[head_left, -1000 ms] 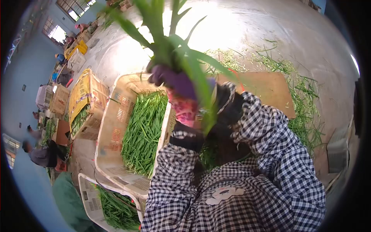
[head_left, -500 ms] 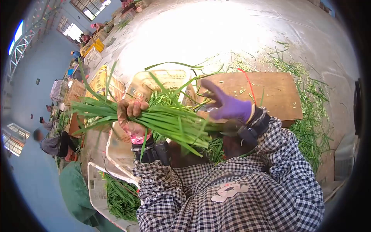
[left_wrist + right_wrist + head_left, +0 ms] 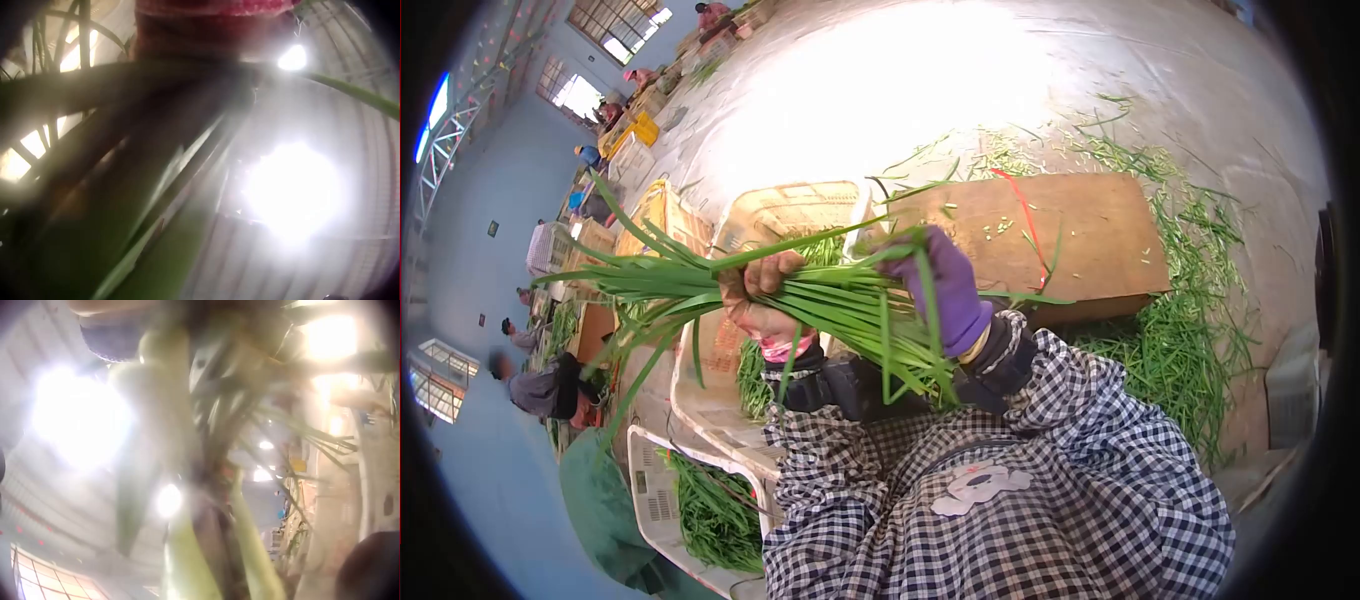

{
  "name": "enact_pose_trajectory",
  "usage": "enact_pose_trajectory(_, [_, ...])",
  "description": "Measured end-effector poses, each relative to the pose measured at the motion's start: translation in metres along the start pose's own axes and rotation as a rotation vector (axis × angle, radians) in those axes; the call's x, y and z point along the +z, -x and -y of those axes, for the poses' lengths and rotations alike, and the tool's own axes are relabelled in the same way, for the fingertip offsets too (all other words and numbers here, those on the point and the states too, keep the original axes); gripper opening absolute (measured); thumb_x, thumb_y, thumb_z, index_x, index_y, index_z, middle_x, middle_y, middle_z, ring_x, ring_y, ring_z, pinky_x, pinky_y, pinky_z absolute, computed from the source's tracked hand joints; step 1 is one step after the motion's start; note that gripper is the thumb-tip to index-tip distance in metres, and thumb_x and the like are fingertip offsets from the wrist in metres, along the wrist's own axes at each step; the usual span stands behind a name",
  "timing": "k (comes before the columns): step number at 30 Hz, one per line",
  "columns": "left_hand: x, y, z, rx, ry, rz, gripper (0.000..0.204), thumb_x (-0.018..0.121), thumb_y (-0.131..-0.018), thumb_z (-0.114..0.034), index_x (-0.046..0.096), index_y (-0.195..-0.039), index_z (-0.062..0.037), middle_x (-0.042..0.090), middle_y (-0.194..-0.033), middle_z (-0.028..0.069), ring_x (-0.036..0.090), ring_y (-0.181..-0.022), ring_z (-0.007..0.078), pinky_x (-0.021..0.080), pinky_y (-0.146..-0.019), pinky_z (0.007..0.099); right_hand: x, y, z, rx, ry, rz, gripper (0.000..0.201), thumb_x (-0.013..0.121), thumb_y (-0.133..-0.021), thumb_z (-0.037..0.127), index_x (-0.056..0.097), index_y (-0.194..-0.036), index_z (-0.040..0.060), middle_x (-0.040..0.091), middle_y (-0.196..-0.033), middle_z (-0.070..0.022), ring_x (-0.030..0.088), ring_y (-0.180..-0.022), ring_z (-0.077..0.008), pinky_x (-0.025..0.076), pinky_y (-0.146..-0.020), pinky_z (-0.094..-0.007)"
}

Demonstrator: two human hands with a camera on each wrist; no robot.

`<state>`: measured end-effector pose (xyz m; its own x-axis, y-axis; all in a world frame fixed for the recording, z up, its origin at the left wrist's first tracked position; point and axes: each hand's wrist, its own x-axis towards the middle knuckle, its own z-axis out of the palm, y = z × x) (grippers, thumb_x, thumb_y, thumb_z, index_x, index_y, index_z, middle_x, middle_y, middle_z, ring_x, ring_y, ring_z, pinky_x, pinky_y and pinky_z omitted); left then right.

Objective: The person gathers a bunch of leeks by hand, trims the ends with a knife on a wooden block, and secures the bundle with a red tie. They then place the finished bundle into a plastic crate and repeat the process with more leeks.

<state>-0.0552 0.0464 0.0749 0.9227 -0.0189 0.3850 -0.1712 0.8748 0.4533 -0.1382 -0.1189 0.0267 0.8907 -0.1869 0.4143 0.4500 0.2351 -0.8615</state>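
Note:
My left hand (image 3: 762,297), with a pink cuff at the wrist, grips a bunch of long, flat-leaved green stalks (image 3: 845,305) around its middle. Leaf ends fan out to the left, while the paler stalk ends point right and down toward my checked apron. In a purple glove, my right hand (image 3: 948,290) is at the right end of the bunch, its fingers curled round some of the stalks. Blurred leaves (image 3: 144,187) fill much of the left wrist view. Pale stalks (image 3: 187,550) pass close by the camera in the right wrist view.
Behind the bunch stands a plastic crate (image 3: 700,385) of cut greens, and a second crate (image 3: 645,490) is at lower left. A wooden board (image 3: 1040,230) with a red strip lies to the right. Trimmings (image 3: 1190,300) litter the floor. Other people sit along the left wall.
A second ago both hands were raised together with the leaves upright. The bunch then came down sideways in the left hand. Since then the open right hand has moved left and closed on its stalk end.

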Motion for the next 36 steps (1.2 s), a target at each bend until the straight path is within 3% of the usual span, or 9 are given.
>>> enact_pose_trajectory(4, [-0.016,-0.01,0.011,0.088,0.203,-0.134,0.031,0.049,-0.086,-0.022,0.038,-0.058,-0.0173,0.03,-0.049,-0.0086,0.035,-0.044,0.0067,0.04,-0.052,0.0256,-0.034,0.007,0.017,0.232,-0.44,-0.524,0.014,0.041,-0.09,0.01,0.044,-0.103,0.007,0.053,-0.082,-0.0062,0.058,-0.07,-0.0149,0.054,-0.06,-0.0278])
enact_pose_trajectory(10, [-0.021,-0.018,0.017,0.248,0.155,-0.218,0.029,0.047,-0.085,-0.021,0.038,-0.057,-0.0186,0.033,-0.049,-0.0103,0.034,-0.045,0.0044,0.035,-0.051,0.0223,-0.153,0.101,0.035,-0.048,0.191,-0.118,0.03,0.055,-0.077,-0.004,0.049,-0.105,0.0054,0.054,-0.089,-0.0017,0.057,-0.079,-0.0109,0.052,-0.068,-0.0223])
enact_pose_trajectory(13, [-0.048,-0.027,0.011,0.006,0.028,0.191,0.031,0.046,-0.085,-0.021,0.037,-0.056,-0.0186,0.032,-0.048,-0.0101,0.033,-0.045,0.0044,0.036,-0.052,0.0221,-0.173,0.141,0.088,0.592,-0.727,-0.128,0.028,0.048,-0.091,0.031,0.051,-0.08,0.0048,0.055,-0.067,0.0004,0.052,-0.05,-0.0068,0.041,-0.037,-0.0175])
enact_pose_trajectory(17, [-0.064,-0.031,0.016,-0.141,0.412,0.256,0.03,0.048,-0.085,-0.019,0.039,-0.056,-0.0183,0.031,-0.048,-0.0096,0.034,-0.045,0.0041,0.037,-0.055,0.0224,-0.245,0.209,0.11,0.865,-0.286,0.094,0.03,0.057,-0.083,0.036,0.056,-0.083,0.0057,0.061,-0.071,-0.0063,0.059,-0.056,-0.015,0.044,-0.043,-0.0241])
enact_pose_trajectory(20, [-0.072,-0.027,0.029,-0.216,0.76,0.18,0.024,0.049,-0.085,-0.022,0.045,-0.063,-0.0143,0.033,-0.05,-0.0084,0.037,-0.047,0.0039,0.039,-0.058,0.0222,-0.199,0.172,0.152,1.599,1.347,0.446,0.09,0.072,-0.063,0.05,0.042,-0.127,-0.0041,0.053,-0.118,-0.0247,0.049,-0.113,-0.0342,0.037,-0.098,-0.0383])
enact_pose_trajectory(24, [-0.052,-0.017,0.041,-0.2,0.685,0.225,0.024,0.046,-0.086,-0.03,0.049,-0.075,-0.0094,0.034,-0.052,-0.0074,0.039,-0.052,0.0027,0.04,-0.064,0.0217,-0.152,0.123,0.115,0.271,0.873,0.307,0.1,0.08,-0.06,0.029,0.024,-0.137,-0.0004,0.03,-0.138,-0.0219,0.045,-0.116,-0.0322,0.037,-0.098,-0.0389])
enact_pose_trajectory(31, [0.011,-0.012,0.029,-0.116,0.633,0.503,0.02,0.044,-0.091,-0.025,0.048,-0.075,-0.0134,0.042,-0.053,-0.0076,0.039,-0.044,0.0045,0.04,-0.059,0.0236,-0.061,0.083,0.05,0.293,0.255,0.546,0.046,0.066,-0.076,0.019,0.051,-0.115,-0.0013,0.062,-0.096,-0.0114,0.061,-0.077,-0.0178,0.049,-0.068,-0.0289])
enact_pose_trajectory(33, [0.008,-0.01,0.021,-0.145,0.699,0.511,0.018,0.046,-0.09,-0.024,0.048,-0.075,-0.0148,0.043,-0.053,-0.0074,0.039,-0.044,0.0051,0.039,-0.059,0.0239,-0.077,0.093,0.089,1.024,-0.137,0.438,0.021,0.057,-0.083,0.018,0.061,-0.093,-0.0006,0.059,-0.07,-0.0065,0.051,-0.05,-0.0088,0.04,-0.047,-0.0215])
enact_pose_trajectory(36, [-0.009,-0.012,0.021,-0.132,0.605,0.548,0.02,0.046,-0.09,-0.025,0.043,-0.072,-0.0163,0.042,-0.053,-0.0075,0.04,-0.045,0.0053,0.038,-0.058,0.0235,-0.145,0.129,0.098,1.116,-0.184,0.437,0.025,0.055,-0.085,0.023,0.062,-0.088,-0.0005,0.055,-0.061,-0.0021,0.042,-0.042,-0.0041,0.033,-0.041,-0.0191])
